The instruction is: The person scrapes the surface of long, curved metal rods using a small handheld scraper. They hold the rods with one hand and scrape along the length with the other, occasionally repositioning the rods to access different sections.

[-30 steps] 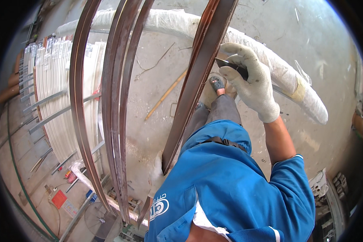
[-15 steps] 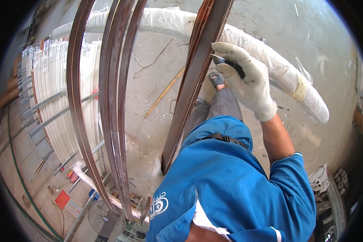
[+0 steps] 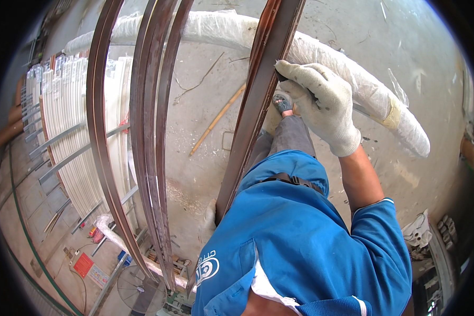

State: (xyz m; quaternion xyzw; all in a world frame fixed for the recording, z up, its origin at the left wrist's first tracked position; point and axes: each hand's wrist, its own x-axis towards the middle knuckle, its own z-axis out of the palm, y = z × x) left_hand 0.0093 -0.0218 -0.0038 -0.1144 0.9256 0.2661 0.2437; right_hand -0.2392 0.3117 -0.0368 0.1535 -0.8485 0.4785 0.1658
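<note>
A long dark-brown profile strip (image 3: 254, 108) slants from the top of the view down to my waist. Beside its right edge is my right hand (image 3: 324, 100) in a whitish knit glove, fingers closed on a small dark flat piece (image 3: 280, 75). The piece touches or nearly touches the strip's edge; most of it is hidden by the glove, so its kind is unclear. My left hand (image 3: 210, 215), also gloved, holds the strip's near end from the left side, its fingers mostly hidden by the strip and my shirt.
More brown strips (image 3: 151, 105) run lengthwise at the left. Beyond them, white profiles (image 3: 71, 116) lie stacked on metal bars. A plastic-wrapped bundle (image 3: 347, 73) curves across the floor, near a bamboo stick (image 3: 216, 121). A round fan (image 3: 139, 288) stands at lower left.
My right hand has lowered slightly and its fingers have drawn closer together, bringing the dark piece to the strip's edge. The strip's near end has shifted slightly right and up.
</note>
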